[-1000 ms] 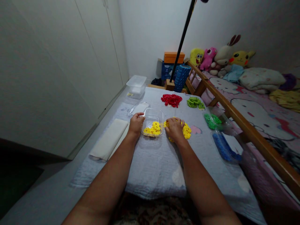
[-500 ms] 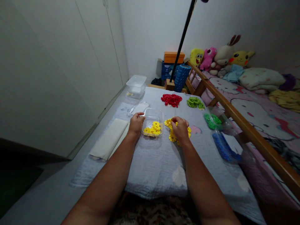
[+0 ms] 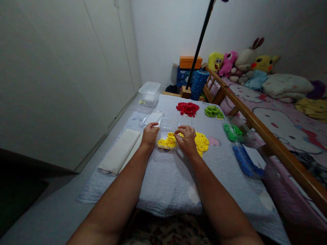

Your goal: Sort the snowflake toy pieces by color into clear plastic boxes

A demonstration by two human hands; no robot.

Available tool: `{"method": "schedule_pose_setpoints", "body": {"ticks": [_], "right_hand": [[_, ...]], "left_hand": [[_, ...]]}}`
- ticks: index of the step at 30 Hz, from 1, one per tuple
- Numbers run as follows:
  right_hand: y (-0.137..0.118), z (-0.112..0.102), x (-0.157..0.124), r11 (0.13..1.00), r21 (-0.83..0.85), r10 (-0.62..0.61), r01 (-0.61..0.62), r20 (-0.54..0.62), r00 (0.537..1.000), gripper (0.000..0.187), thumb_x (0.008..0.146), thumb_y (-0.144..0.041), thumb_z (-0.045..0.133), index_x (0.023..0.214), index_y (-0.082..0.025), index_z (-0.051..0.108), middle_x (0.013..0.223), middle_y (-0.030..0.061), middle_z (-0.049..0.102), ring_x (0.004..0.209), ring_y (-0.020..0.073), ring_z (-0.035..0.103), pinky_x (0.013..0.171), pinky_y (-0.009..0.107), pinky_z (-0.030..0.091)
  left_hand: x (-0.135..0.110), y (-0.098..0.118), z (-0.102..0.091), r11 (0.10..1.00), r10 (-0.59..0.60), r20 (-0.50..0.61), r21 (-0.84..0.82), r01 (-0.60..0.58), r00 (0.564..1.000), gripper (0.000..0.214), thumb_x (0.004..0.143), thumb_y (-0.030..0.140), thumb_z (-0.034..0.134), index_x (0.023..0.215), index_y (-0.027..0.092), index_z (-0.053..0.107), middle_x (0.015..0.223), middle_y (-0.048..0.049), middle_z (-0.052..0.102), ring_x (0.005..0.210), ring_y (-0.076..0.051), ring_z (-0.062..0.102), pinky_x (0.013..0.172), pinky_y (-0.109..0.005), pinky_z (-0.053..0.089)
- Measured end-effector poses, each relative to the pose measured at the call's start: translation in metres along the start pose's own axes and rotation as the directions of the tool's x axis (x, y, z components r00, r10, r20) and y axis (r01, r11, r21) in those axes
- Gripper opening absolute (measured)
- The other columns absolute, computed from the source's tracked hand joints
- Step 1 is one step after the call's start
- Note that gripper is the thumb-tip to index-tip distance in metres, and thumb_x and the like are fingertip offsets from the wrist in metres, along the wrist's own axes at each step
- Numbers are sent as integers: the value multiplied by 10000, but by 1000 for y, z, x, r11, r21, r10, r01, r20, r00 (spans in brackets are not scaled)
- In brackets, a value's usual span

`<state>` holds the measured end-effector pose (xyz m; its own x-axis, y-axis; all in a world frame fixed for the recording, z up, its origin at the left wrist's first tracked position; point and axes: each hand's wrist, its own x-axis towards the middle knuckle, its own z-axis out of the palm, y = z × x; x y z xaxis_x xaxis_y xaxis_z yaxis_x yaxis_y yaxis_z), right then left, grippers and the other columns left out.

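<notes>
A clear plastic container (image 3: 167, 123) stands in front of me, with several yellow notched discs (image 3: 166, 143) lying in its bottom. My left hand (image 3: 150, 135) grips its left rim. Over the right wall, my right hand (image 3: 186, 136) is closed in a pinch, with a yellow disc (image 3: 171, 136) at its fingertips inside the container. Partly hidden behind that hand, a pile of yellow discs (image 3: 201, 143) lies on the cloth to the right.
Red pieces (image 3: 187, 109) and light green pieces (image 3: 214, 111) are heaped farther back. At right stand boxes of green pieces (image 3: 232, 132) and blue pieces (image 3: 245, 160). A folded cloth (image 3: 119, 150), a clear lid (image 3: 153, 117) and stacked containers (image 3: 149, 92) lie left. A wooden bed rail (image 3: 255, 119) borders the right.
My right hand has moved left from the yellow pile to the container, bringing a yellow disc to it. My left hand stays on the rim.
</notes>
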<state>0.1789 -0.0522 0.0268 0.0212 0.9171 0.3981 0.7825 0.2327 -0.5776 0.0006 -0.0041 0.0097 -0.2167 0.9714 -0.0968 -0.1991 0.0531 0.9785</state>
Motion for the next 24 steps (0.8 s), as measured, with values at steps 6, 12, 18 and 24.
{"method": "schedule_pose_setpoints", "body": {"ticks": [6, 12, 18, 24], "right_hand": [[1, 6, 1, 999, -23, -33, 35, 79, 996, 139, 905, -230, 673, 899, -270, 806, 1260, 66, 690, 1250, 290, 502, 1108, 462, 320], [28, -9, 10, 996, -77, 31, -37, -73, 997, 215, 953, -268, 576, 981, -242, 788, 1226, 82, 710, 1216, 274, 537, 1087, 430, 354], [63, -23, 15, 924, -251, 250, -288, -172, 953, 332, 910, -206, 512, 1137, -196, 754, 1271, 114, 725, 1214, 308, 518, 1088, 464, 308], [61, -15, 13, 882, -405, 253, -242, -27, 967, 402, 946, -262, 513, 1301, -207, 695, 1474, 110, 634, 1327, 345, 436, 1118, 529, 243]], "left_hand": [[0, 0, 0, 1000, 1, 18, -23, 0, 1000, 406, 560, 275, 664, 951, 166, 659, 609, 48, 565, 521, -118, 464, 506, -232, 335], [-3, 5, 1, 1000, 0, 8, 17, 0, 1000, 383, 575, 284, 653, 939, 166, 662, 585, 53, 534, 510, -116, 430, 499, -235, 306], [-5, 7, 1, 1000, -19, 9, 24, 18, 1000, 411, 574, 290, 649, 965, 163, 656, 601, 53, 533, 534, -121, 452, 521, -232, 316], [-5, 8, 1, 1000, -14, 3, 18, 14, 1000, 404, 570, 287, 646, 954, 162, 655, 595, 61, 530, 527, -115, 434, 513, -231, 315]]}}
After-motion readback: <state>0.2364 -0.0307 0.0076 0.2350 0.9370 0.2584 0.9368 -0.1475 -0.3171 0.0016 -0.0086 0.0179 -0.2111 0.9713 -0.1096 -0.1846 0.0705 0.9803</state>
